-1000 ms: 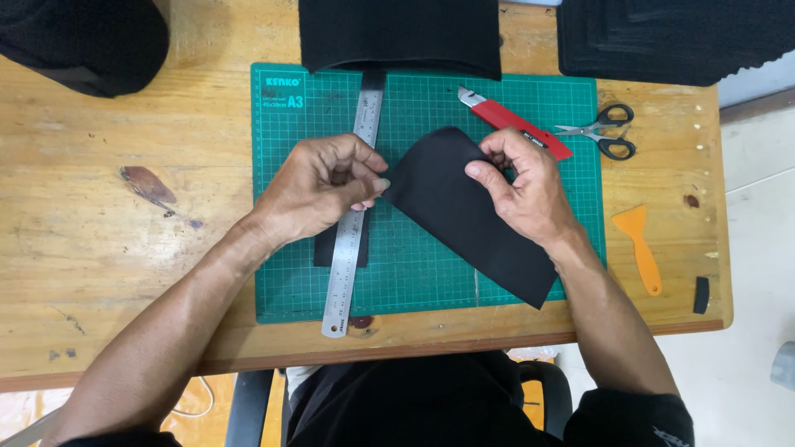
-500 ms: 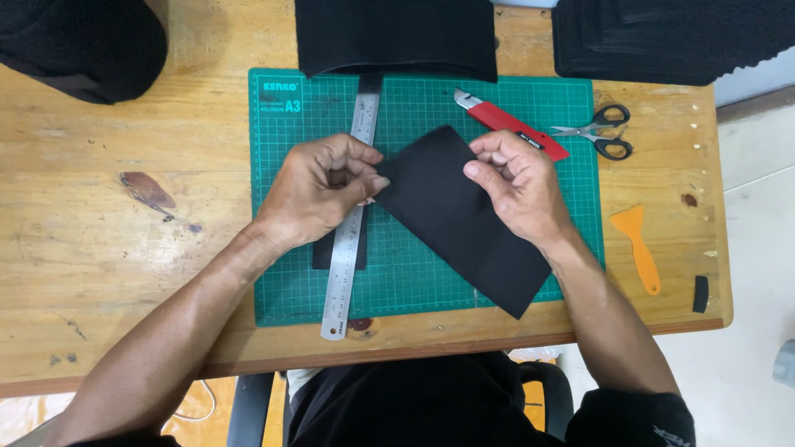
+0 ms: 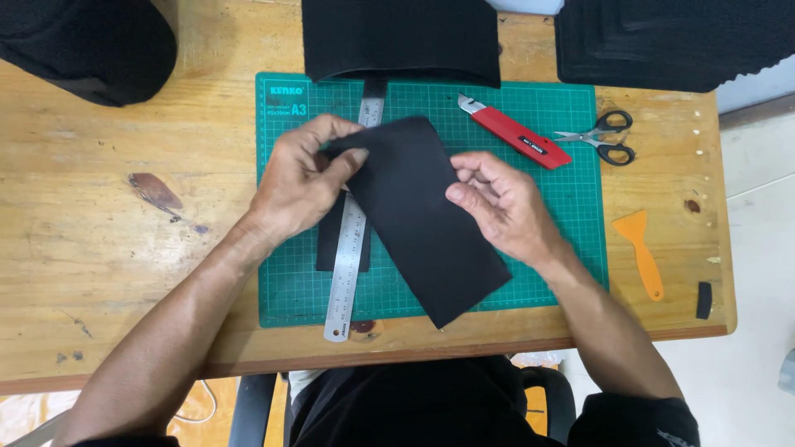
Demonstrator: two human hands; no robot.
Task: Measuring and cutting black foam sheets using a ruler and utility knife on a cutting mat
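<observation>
A person's two bare hands work over a green cutting mat (image 3: 546, 248) lying on a wooden bench (image 3: 124, 273), seen from above.

The left hand (image 3: 300, 182) pinches the upper left corner of a black sheet (image 3: 418, 219), thumb on top and fingers curled under it, so that grip is clamped on the sheet. The right hand (image 3: 497, 207) rests at the sheet's right edge about midway along it, fingers bent and fingertips touching the material. Whether that grip pinches the sheet or only presses on it cannot be told.

The sheet is a long dark rectangle lying on a slant across the middle of the mat. Its upper end is near the mat's far edge, between the two hands. Its lower corner reaches just past the mat's near edge, toward the bench's near edge.

A steel ruler (image 3: 348, 273) runs from the far edge of the mat to its near edge, passing under the left hand and the sheet's left corner. A narrow black strip (image 3: 328, 244) lies under the ruler.

A red knife (image 3: 513, 132) lies on the mat's far right part. Scissors (image 3: 604, 139) sit just off the mat's right edge, and an orange scraper (image 3: 644, 248) lies nearer the bench's right edge. Black material (image 3: 402, 37) lies at the bench's far edge.
</observation>
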